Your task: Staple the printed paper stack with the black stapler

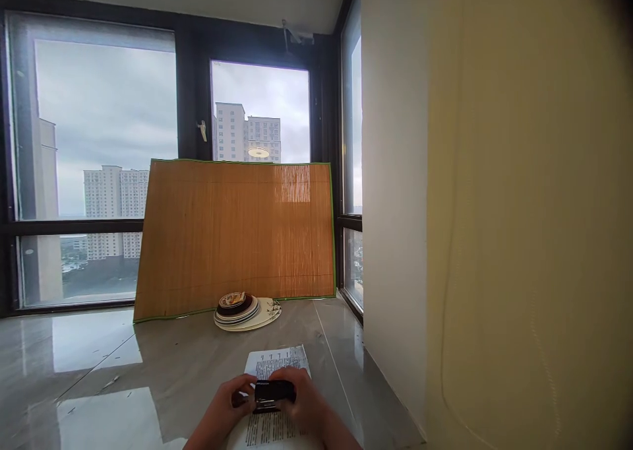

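A small black oblong object (273, 394) with a glossy surface and faint light marks is held level between my two hands; its kind I cannot make out. My left hand (235, 398) pinches its left end, thumb below and fingers above. Around the right end curl the fingers of my right hand (302, 398), covering that part. Beneath the hands lies a white printed sheet or booklet (277, 356) with dense dark text, partly hidden by the hands and the black object.
Stacked plates (242, 318) sit farther back on the shiny grey tiled surface (188, 364). A brown slatted mat (232, 232) with green edging leans against the windows. To the right stands a wall (395, 239). Small scraps (111, 382) lie at left.
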Tool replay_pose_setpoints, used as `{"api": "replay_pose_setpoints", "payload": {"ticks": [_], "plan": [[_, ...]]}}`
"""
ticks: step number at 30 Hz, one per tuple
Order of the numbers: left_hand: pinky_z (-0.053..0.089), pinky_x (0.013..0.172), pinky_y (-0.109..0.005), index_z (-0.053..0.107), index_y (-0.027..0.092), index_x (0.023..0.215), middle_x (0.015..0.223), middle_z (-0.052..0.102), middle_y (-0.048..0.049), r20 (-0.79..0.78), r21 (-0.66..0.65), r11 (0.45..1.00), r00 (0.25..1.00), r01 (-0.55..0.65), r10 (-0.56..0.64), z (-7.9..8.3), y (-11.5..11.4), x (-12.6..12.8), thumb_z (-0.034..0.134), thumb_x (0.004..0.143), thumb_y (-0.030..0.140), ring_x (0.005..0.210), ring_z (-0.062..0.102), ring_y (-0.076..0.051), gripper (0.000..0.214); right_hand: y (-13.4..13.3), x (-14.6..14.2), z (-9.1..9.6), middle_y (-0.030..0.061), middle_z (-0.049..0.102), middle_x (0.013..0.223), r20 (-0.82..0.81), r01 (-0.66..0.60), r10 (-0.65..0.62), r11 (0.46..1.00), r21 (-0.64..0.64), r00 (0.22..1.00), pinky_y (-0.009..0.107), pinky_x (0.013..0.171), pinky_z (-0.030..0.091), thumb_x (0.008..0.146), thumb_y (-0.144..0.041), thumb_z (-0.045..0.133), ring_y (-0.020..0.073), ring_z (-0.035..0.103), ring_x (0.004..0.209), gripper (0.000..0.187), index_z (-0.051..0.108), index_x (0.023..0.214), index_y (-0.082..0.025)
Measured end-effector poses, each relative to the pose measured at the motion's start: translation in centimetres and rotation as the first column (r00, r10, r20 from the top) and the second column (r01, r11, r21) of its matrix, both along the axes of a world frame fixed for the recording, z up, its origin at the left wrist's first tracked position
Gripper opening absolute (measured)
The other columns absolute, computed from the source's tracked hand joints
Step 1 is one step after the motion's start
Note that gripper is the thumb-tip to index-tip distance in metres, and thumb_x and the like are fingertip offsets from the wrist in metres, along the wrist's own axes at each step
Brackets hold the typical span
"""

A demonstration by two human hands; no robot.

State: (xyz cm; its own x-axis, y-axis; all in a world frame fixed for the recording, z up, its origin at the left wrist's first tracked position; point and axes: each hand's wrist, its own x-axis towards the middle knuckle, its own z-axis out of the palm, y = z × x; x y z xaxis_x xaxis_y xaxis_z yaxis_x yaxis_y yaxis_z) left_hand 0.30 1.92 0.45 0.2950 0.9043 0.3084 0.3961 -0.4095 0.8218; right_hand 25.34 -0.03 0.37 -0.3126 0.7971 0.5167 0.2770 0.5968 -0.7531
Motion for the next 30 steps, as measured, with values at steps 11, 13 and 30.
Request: {"api": "replay_pose_setpoints", "payload": {"ticks": [11,13,30], "plan": [[0.045,0.068,-0.028,0.074,0.018,0.087,0.084,0.074,-0.0038,-0.1,0.032,0.999,0.995,0.015,-0.012,1.4,-0.9,0.5,0.067,0.071,0.027,0.079,0.064,-0.022,0.02,0.1,0.2,0.5,0.0062,0.071,0.118,0.009,-0.001,0.002,0.995,-0.099,1.0,0.043,0.104,0.045,0.064,-0.018,0.077,0.03,0.062,0.116,0.056,0.074,0.119,-0.029],[0.045,0.068,-0.028,0.075,0.019,0.086,0.085,0.075,-0.0034,-0.114,0.045,0.999,0.993,0.015,-0.01,1.4,-0.9,0.6,0.066,0.071,0.026,0.078,0.063,-0.022,0.019,0.1,0.3,0.5,0.0064,0.07,0.119,0.012,-0.006,0.007,0.994,-0.106,1.0,0.043,0.105,0.044,0.064,-0.017,0.076,0.0301,0.061,0.117,0.058,0.074,0.121,-0.029],[0.057,0.083,-0.036,0.082,0.024,0.083,0.092,0.08,-0.0083,-0.002,0.049,0.998,0.999,-0.05,0.05,0.9,-0.3,0.2,0.068,0.078,0.063,0.089,0.072,-0.029,0.042,3.6,0.8,-2.0,0.0114,0.075,0.111,-0.358,0.105,-0.18,0.97,-0.219,0.916,0.057,0.104,0.046,0.065,-0.051,0.082,0.0375,0.066,0.111,0.045,0.081,0.101,-0.024]]}}
